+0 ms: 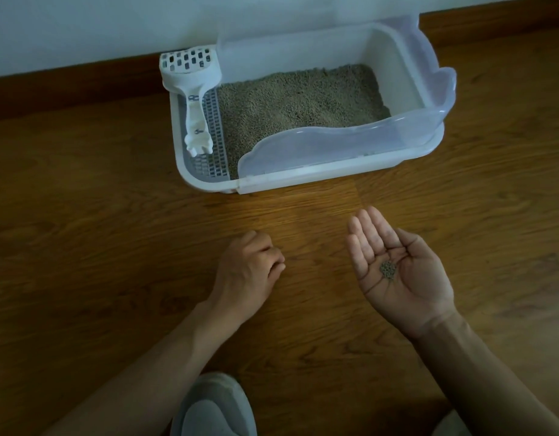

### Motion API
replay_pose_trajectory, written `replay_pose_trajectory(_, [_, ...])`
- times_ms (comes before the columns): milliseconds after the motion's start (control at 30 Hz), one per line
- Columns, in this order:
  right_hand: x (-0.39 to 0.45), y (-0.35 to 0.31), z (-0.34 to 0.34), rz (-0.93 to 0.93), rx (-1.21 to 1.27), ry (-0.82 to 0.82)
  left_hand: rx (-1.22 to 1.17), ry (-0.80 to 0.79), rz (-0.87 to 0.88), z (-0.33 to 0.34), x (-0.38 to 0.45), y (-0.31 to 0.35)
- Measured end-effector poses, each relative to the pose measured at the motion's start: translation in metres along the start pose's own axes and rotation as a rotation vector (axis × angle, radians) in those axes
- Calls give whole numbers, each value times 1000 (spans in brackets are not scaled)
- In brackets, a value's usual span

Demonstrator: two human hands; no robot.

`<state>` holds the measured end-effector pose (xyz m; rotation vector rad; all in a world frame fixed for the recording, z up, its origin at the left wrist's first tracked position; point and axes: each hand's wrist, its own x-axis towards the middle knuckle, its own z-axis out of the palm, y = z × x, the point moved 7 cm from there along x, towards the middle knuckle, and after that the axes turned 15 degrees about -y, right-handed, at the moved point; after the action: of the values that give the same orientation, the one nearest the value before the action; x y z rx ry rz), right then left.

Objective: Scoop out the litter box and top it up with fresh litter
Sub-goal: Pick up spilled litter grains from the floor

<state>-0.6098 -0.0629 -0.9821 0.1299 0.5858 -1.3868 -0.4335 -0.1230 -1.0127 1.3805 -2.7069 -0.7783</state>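
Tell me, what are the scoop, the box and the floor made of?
The scoop looks like white moulded plastic, with slots. The litter box also looks plastic: a white base under a see-through, frosted rim. The floor shows brown wood grain; real wood or laminate, I cannot tell.

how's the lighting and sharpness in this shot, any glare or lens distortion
Head view: dim, bluish light, with a brighter warm patch on the floor before the litter box. Its translucent guard shows a soft sheen, no hard glare. Wide-angle bending curves the skirting board. The pellets on the right hand look slightly soft; the left hand is dark but distinct.
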Motion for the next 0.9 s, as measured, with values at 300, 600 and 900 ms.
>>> replay_pose_trajectory(300, [-1,-13,-2,-31,20,-17,42,14,-33,-2,0,6])
replay_pose_trajectory(600, [7,-12,5,-14,25,-75,-110,260,283,-84,5,111])
replay_pose_trajectory(900, [10,-43,20,-55,88,-155,81,329,413,-97,26,164])
